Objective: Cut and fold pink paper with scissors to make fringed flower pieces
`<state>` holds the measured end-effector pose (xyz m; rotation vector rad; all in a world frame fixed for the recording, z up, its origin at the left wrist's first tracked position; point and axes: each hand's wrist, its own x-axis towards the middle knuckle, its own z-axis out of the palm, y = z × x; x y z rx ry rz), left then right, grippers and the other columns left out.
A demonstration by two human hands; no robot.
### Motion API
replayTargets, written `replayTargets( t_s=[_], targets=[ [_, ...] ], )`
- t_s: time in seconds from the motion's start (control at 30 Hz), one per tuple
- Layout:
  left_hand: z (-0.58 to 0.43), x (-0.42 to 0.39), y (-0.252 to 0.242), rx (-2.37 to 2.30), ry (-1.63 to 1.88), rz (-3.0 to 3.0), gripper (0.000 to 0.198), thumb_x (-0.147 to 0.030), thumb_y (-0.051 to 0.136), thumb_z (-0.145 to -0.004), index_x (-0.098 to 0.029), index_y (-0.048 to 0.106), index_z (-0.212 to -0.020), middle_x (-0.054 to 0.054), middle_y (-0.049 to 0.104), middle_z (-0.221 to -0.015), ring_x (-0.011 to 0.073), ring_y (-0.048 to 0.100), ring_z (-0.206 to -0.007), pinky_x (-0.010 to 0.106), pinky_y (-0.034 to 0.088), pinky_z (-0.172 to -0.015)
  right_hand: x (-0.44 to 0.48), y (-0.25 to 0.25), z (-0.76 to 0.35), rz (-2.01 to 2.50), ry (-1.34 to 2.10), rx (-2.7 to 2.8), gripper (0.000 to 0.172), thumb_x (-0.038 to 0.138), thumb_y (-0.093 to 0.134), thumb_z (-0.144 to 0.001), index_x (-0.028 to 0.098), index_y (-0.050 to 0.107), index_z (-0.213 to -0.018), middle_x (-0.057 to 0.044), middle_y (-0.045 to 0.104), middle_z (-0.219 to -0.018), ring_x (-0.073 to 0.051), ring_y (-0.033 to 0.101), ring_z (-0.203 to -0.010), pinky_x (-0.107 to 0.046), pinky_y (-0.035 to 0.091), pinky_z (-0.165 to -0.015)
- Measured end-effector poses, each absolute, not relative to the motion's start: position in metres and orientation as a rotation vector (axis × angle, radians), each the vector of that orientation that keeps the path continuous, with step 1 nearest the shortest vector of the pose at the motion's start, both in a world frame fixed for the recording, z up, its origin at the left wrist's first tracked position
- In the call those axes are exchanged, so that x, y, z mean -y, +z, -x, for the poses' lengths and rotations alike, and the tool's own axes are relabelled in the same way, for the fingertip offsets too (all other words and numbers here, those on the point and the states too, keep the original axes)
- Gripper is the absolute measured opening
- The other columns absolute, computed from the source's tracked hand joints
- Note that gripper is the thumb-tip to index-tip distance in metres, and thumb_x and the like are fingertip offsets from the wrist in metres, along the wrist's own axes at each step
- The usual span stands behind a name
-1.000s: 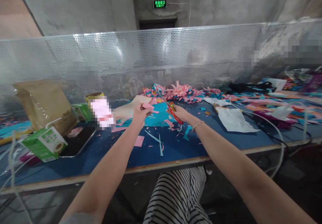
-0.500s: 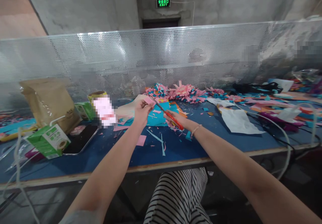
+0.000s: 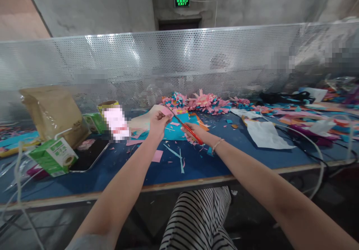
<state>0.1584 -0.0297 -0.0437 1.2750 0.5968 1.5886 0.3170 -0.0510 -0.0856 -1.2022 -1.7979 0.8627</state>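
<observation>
Pinched in my left hand (image 3: 158,122) is a small piece of pink paper (image 3: 167,111), held up over the table. My right hand (image 3: 195,131) grips a pair of scissors (image 3: 193,133) with red handles. Their blades point up and left and lie against the right side of the pink paper; how far apart the blades are is too small to tell. Below both hands are sheets of blue paper (image 3: 175,131) with pink and pale scraps on them. A pink paper square (image 3: 157,156) and thin light-blue strips (image 3: 179,155) lie nearer the front edge.
Pink and blue fringed paper flowers (image 3: 206,102) are heaped along the perforated metal screen (image 3: 112,63). At left stand a brown paper bag (image 3: 54,115), a green drink carton (image 3: 54,156) and a dark phone (image 3: 91,155). White paper (image 3: 267,134) and a pale cable (image 3: 311,145) lie right.
Both hands stay nearly in place. The scissors' red handles look slightly closer together, and the view has shifted a little.
</observation>
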Motion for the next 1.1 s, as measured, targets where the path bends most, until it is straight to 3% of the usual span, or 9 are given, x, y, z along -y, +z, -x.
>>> replayTargets(
  t_s=[0.27,0.43,0.6,0.73,0.87,1.1],
  targets=[
    [-0.157,0.031,-0.040,-0.606,1.595,-1.273,0.022,-0.016,0.070,-0.053,-0.016,0.053,-0.066,-0.003,0.054,-0.062,0.0067,0.053,-0.057,0.022,0.045,-0.061,0.064,-0.068,-0.318,1.302,0.318,1.962,0.035,0.047,0.040,-0.079,0.017,0.043,-0.062,0.001,0.039,-0.052,-0.009,0.041,-0.046,-0.022,0.029,-0.046],
    [-0.156,0.033,-0.041,-0.658,1.504,-1.265,0.021,-0.019,0.070,-0.051,-0.016,0.052,-0.062,-0.003,0.053,-0.058,0.0085,0.054,-0.059,0.024,0.046,-0.062,0.050,-0.073,-0.326,1.533,0.082,1.940,0.041,0.055,0.042,-0.075,0.016,0.051,-0.070,-0.003,0.053,-0.063,-0.012,0.047,-0.057,-0.022,0.029,-0.050],
    [-0.154,0.024,-0.050,-0.775,1.385,-1.309,0.017,-0.021,0.067,-0.052,-0.015,0.059,-0.066,-0.001,0.057,-0.058,0.0097,0.054,-0.057,0.023,0.045,-0.055,0.037,-0.082,-0.342,1.715,-0.018,1.958,0.033,0.041,0.055,-0.068,0.013,0.056,-0.087,-0.010,0.061,-0.086,-0.016,0.055,-0.072,-0.022,0.033,-0.055],
    [-0.154,0.017,-0.057,-0.827,1.350,-1.377,0.025,-0.021,0.069,-0.051,-0.015,0.061,-0.074,0.002,0.061,-0.063,0.0112,0.056,-0.057,0.024,0.045,-0.054,0.035,-0.081,-0.349,1.779,-0.017,2.033,0.026,0.035,0.051,-0.072,0.013,0.061,-0.083,-0.008,0.063,-0.079,-0.016,0.056,-0.069,-0.022,0.034,-0.055],
    [-0.153,0.015,-0.059,-0.931,1.370,-1.490,0.023,-0.022,0.073,-0.048,-0.014,0.057,-0.063,0.000,0.057,-0.053,0.0089,0.051,-0.048,0.021,0.039,-0.047,0.034,-0.075,-0.357,1.825,-0.220,1.921,0.034,0.034,0.039,-0.081,0.013,0.065,-0.079,-0.010,0.063,-0.080,-0.017,0.056,-0.077,-0.024,0.037,-0.065],
    [-0.153,0.019,-0.057,-0.911,1.361,-1.520,0.026,-0.026,0.074,-0.047,-0.016,0.052,-0.058,-0.003,0.053,-0.048,0.0077,0.047,-0.043,0.020,0.034,-0.043,0.037,-0.074,-0.372,1.792,-0.395,1.697,0.021,0.030,0.053,-0.074,0.014,0.066,-0.080,-0.013,0.058,-0.093,-0.024,0.048,-0.097,-0.032,0.037,-0.080]
  ],
)
